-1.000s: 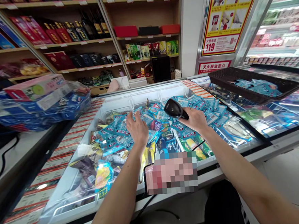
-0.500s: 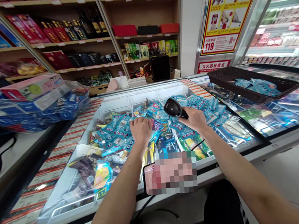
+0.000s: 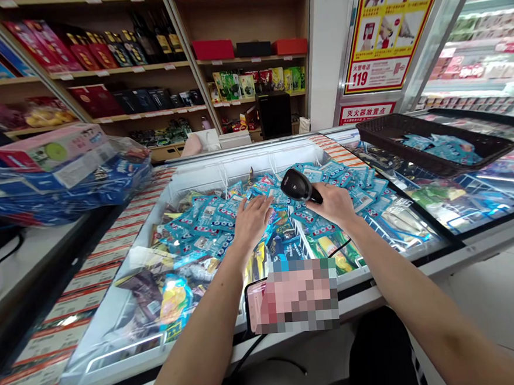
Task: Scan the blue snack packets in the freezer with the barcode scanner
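My right hand (image 3: 334, 202) is closed around the handle of a black barcode scanner (image 3: 296, 184), whose head points away and to the left. My left hand (image 3: 252, 217) has its fingers stretched out, just above several blue printed packets (image 3: 210, 216). Whether its fingertips touch a packet I cannot tell. More blue packets (image 3: 362, 188) lie spread beyond and to the right of the scanner. Under both hands is a glass-topped chest freezer (image 3: 131, 348) with colourful bagged goods inside. A phone (image 3: 256, 304) lies at its front edge, its screen mostly blurred out.
A dark brown basket (image 3: 440, 165) with blue packets sits at the right. At the left, plastic-wrapped blue packs (image 3: 63, 188) carry a pink box (image 3: 51, 148). Shelves (image 3: 247, 58) stand behind the freezer. A black cable (image 3: 342, 248) shows by the right forearm.
My left hand has moved slightly to the right, and its curled fingers have straightened out. My right hand and the barcode scanner have stayed almost still.
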A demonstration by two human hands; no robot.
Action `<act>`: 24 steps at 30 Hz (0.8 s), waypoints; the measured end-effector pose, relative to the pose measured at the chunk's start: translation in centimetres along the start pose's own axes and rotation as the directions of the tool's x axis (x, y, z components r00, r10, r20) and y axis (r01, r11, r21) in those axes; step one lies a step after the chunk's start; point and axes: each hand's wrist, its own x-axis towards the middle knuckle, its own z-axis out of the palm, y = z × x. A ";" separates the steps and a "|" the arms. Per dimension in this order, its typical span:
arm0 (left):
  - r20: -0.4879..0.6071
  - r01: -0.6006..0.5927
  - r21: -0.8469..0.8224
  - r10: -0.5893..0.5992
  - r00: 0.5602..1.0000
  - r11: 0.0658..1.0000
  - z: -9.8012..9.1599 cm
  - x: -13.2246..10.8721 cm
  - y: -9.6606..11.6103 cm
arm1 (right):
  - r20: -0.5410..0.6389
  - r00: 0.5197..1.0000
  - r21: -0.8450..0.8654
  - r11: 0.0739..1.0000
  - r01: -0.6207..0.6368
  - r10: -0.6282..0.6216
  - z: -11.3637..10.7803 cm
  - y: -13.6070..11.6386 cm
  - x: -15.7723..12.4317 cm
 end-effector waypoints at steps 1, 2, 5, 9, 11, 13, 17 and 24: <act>0.016 -0.018 -0.010 0.018 1.000 1.000 0.0 0.0 0.0 | 0.002 1.000 0.000 1.000 0.003 -0.003 0.0 0.0 0.0; 0.025 -0.024 -0.016 0.024 0.999 1.000 0.0 0.0 0.0 | 0.003 1.000 0.000 1.000 0.004 -0.004 0.0 0.0 0.0; 0.014 0.013 -0.025 -0.012 1.000 1.000 -0.1 -0.1 0.2 | 0.000 1.000 -0.003 1.000 0.005 -0.005 0.0 0.0 0.0; -0.012 0.091 -0.016 -0.091 0.996 0.996 -0.5 -0.1 0.4 | -0.001 1.000 -0.006 1.000 0.000 0.000 0.0 -0.1 0.0; -0.016 0.114 -0.009 -0.115 0.993 0.993 -0.5 -0.1 0.4 | 0.005 1.000 -0.004 1.000 0.004 -0.004 0.0 -0.1 0.0; -0.012 0.121 -0.010 -0.121 0.993 0.993 -0.3 -0.2 0.2 | 0.011 1.000 -0.002 1.000 0.009 -0.009 0.0 -0.1 0.0; 0.013 0.138 -0.024 -0.137 0.990 0.990 0.2 -0.1 -0.1 | 0.014 1.000 -0.008 1.000 0.007 -0.007 -0.1 0.0 0.0; -0.031 0.152 -0.009 -0.152 0.988 0.988 -0.5 -0.1 0.2 | 0.017 1.000 -0.021 1.000 0.012 -0.012 0.0 -0.1 0.0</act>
